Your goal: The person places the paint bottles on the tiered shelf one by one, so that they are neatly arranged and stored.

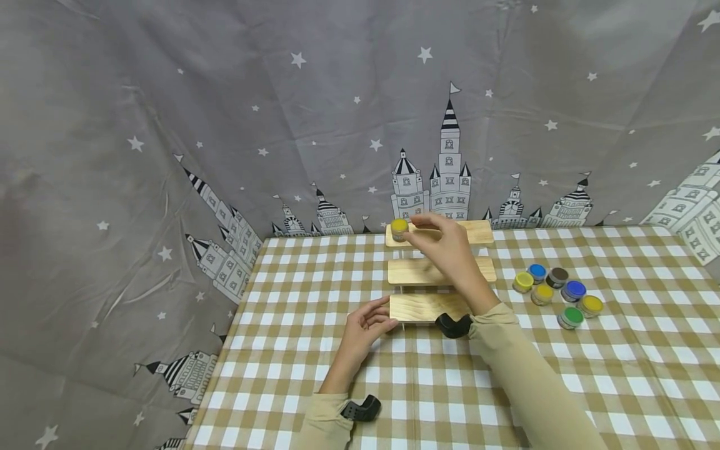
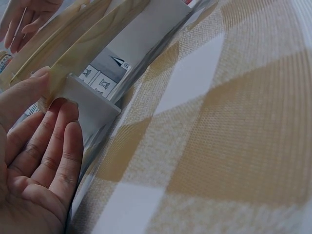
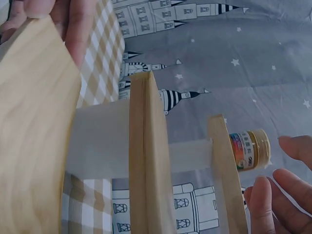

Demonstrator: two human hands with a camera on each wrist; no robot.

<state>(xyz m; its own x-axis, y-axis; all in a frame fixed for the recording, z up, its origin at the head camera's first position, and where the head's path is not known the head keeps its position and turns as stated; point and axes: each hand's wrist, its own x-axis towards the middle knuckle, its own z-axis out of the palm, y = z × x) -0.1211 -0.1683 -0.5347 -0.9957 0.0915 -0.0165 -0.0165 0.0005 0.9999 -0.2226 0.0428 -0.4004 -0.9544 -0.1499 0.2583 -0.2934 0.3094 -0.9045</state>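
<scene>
A small paint jar with a yellow lid [image 1: 399, 229] stands at the left end of the top board of a three-tier wooden stand [image 1: 407, 272]. Beside it is my right hand [image 1: 447, 250]. In the right wrist view, a gap shows between the jar [image 3: 243, 149] and the spread, bent fingers [image 3: 263, 200]. My left hand [image 1: 364, 328] pinches the left front corner of the lowest board [image 1: 424, 306]. The left wrist view has that thumb [image 2: 24, 97] on the board's face and the fingertips beneath, by the white support [image 2: 90, 100].
Several paint jars cluster on the checked tablecloth [image 1: 304, 350] to the stand's right, among them a green one [image 1: 570, 317], a brown one [image 1: 557, 277] and a blue one [image 1: 574, 290]. Behind the table hangs a grey curtain [image 1: 337, 112] printed with castles and stars.
</scene>
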